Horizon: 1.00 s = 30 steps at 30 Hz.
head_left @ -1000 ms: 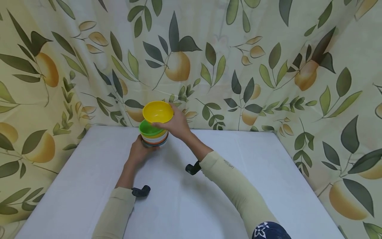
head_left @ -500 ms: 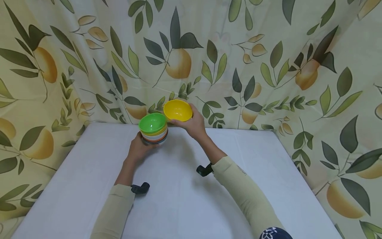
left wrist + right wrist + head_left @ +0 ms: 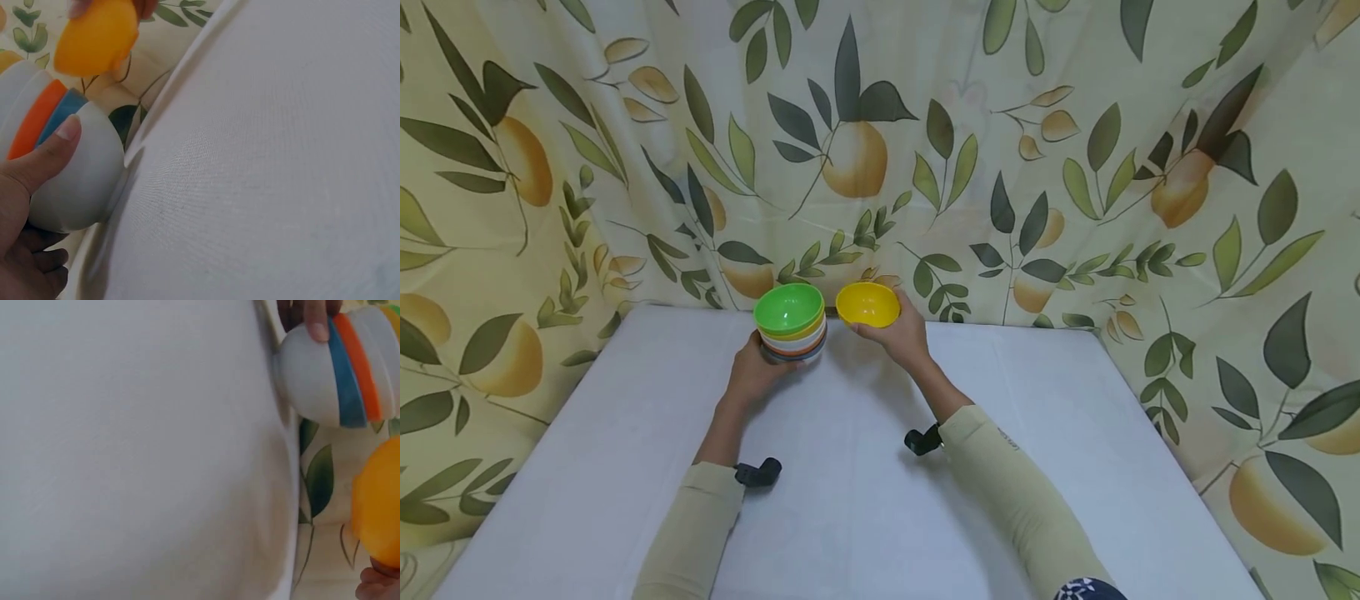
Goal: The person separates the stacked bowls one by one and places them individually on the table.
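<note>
At the table's far edge my left hand grips a stack of nested bowls, a green bowl on top. Below its rim show yellow, white, orange and blue bands. The left wrist view has the thumb pressed on the lowest bowl, which is whitish, close to the cloth. Just right of the stack, a single yellow bowl is held by its right side in my right hand, mouth up and tilted toward me. A gap separates it from the stack. The right wrist view shows only part of this yellow bowl.
A white cloth covers the table. Behind its far edge hangs a curtain printed with fruit and leaves, close behind both hands. Each wrist wears a black camera.
The yellow bowl, earlier over the green bowl, has moved right with my right hand and then come down beside the stack. My left hand has stayed about where it was with the stack.
</note>
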Each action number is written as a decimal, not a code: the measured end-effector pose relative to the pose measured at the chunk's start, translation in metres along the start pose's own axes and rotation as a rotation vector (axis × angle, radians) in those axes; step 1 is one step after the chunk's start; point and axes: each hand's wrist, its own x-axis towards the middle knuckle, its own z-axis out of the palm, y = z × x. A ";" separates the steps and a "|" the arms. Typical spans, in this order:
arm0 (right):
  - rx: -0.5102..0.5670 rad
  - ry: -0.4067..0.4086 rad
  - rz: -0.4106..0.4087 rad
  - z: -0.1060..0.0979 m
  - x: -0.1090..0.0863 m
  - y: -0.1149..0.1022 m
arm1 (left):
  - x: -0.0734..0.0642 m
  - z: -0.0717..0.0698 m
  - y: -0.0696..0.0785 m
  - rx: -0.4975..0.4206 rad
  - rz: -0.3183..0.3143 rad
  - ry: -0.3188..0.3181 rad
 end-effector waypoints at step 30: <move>-0.134 -0.215 0.120 0.011 -0.006 0.040 | 0.010 0.001 0.002 -0.011 0.009 -0.014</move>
